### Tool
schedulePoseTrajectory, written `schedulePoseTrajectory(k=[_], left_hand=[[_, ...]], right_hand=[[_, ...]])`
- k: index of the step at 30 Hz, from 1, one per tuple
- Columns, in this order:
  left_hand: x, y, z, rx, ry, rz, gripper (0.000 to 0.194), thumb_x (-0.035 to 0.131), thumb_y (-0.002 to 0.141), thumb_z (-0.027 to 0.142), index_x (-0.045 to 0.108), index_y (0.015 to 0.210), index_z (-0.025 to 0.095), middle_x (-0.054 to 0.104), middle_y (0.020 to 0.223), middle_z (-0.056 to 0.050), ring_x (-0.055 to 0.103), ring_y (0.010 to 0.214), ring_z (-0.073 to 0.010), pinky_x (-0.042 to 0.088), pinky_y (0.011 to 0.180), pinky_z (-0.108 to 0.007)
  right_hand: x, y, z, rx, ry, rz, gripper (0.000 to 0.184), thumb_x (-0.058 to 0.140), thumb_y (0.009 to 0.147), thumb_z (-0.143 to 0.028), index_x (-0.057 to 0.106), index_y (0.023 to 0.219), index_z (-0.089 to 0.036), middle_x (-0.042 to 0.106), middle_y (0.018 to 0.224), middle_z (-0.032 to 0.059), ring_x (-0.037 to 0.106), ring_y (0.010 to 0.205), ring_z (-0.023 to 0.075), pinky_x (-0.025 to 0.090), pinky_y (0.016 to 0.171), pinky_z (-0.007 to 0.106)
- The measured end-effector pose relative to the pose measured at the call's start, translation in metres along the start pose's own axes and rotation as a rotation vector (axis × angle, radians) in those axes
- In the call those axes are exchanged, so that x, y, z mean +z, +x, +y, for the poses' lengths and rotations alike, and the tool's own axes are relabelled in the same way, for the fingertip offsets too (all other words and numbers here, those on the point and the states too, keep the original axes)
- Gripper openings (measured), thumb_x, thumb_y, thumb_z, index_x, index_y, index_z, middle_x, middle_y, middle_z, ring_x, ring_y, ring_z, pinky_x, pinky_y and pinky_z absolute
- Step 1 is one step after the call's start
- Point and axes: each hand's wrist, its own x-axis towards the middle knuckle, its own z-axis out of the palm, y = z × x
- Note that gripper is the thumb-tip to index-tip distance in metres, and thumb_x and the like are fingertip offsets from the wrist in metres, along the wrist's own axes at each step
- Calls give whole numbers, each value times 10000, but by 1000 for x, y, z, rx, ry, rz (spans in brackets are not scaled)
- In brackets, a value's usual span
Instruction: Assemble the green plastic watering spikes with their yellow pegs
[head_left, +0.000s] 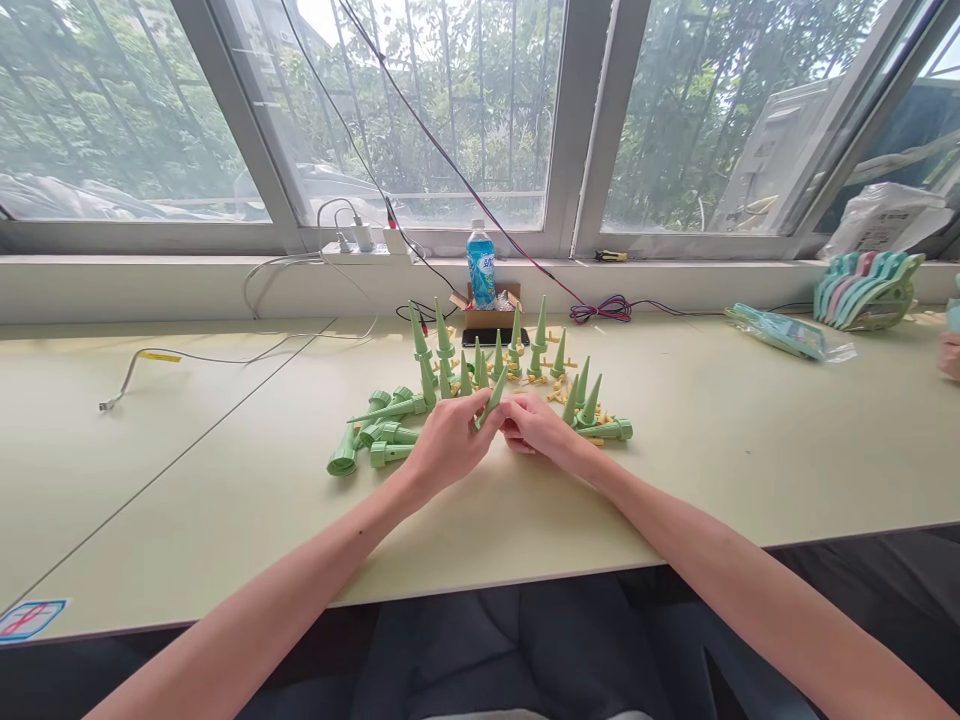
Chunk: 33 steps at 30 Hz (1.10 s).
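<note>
My left hand (457, 436) is closed around a green plastic watering spike (494, 396), its pointed end tilted up and to the right. Pressed against that spike, my right hand (538, 424) has its fingers pinched together; whatever they hold is hidden. Beyond my hands, several green spikes (541, 325) stand point up, some with small yellow valve-like pieces in their sides. Loose yellow pieces (559, 394) are scattered among them. More green spikes (390, 453) lie in a heap left of my left hand. Another green spike (609, 430) lies on its side by my right wrist.
Behind the spikes are a dark phone (495, 338), a small cardboard box (486, 319) and a bottle of blue liquid (481, 268). A white cable (217, 354) runs across the left of the table (247, 540). Pastel hangers (862, 292) and a bagged item (784, 330) are at the right.
</note>
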Motion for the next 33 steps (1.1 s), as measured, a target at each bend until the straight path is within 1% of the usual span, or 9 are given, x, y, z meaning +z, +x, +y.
schedulePoseTrajectory(k=[3, 6, 9, 13, 16, 21, 28, 31, 33], left_hand=[[-1, -1, 1, -5, 13, -40, 378, 397, 941, 419, 355, 641, 194, 348, 546, 50, 270, 499, -101, 234, 499, -244], [-2, -2, 2, -16, 30, -105, 364, 387, 946, 418, 369, 655, 200, 386, 530, 50, 299, 486, -107, 240, 497, -247], [-3, -2, 3, -18, 38, -161, 351, 373, 952, 408, 400, 669, 203, 455, 532, 38, 364, 476, -115, 246, 498, -255], [-6, -2, 3, -2, 53, -207, 347, 352, 963, 395, 442, 689, 201, 525, 564, 17, 429, 485, -126, 270, 510, -261], [-7, -2, 2, 21, 33, -239, 355, 344, 968, 391, 485, 708, 195, 567, 601, 0, 474, 505, -133, 301, 521, -261], [-7, -1, 1, 80, -33, -181, 296, 370, 962, 340, 532, 768, 185, 594, 647, -5, 519, 553, -134, 348, 559, -250], [-3, -2, 2, 55, -31, -111, 300, 375, 967, 344, 496, 741, 189, 520, 595, 33, 403, 510, -105, 313, 546, -235], [-2, -2, 2, 35, -54, -97, 307, 389, 962, 365, 497, 737, 187, 520, 593, 34, 393, 504, -99, 309, 542, -232], [-1, -1, 2, -9, -119, -89, 325, 391, 960, 398, 490, 736, 185, 515, 583, 36, 408, 484, -92, 311, 523, -227]], right_hand=[[-2, 1, 2, -62, -232, 25, 300, 383, 890, -264, 388, 598, -196, 302, 513, -64, 253, 434, 75, 236, 435, 214], [-5, 1, 2, -148, -497, 29, 317, 355, 874, -192, 430, 567, -184, 394, 498, -42, 372, 481, 96, 303, 501, 219], [-8, 1, 1, -184, -627, 16, 320, 349, 841, -138, 452, 540, -176, 457, 508, -25, 442, 545, 113, 331, 551, 224], [-8, 0, 0, -196, -634, 1, 313, 350, 822, -117, 461, 535, -172, 486, 525, -19, 463, 564, 113, 342, 569, 222], [-8, 0, 0, -198, -606, -10, 302, 354, 831, -122, 465, 555, -173, 469, 514, -31, 446, 531, 103, 343, 558, 217], [-8, 1, 3, -180, -492, 12, 303, 351, 892, -199, 462, 610, -180, 416, 493, -52, 398, 453, 86, 334, 508, 213], [-6, 2, 5, -260, -496, 54, 318, 352, 902, -217, 442, 598, -185, 404, 517, -42, 383, 489, 95, 332, 514, 220], [-5, 1, 5, -289, -495, 79, 329, 362, 916, -246, 440, 603, -184, 412, 520, -38, 387, 507, 100, 330, 523, 224], [-5, -1, 3, -322, -501, 109, 342, 377, 935, -295, 458, 624, -180, 420, 532, -35, 383, 516, 100, 321, 523, 227]])
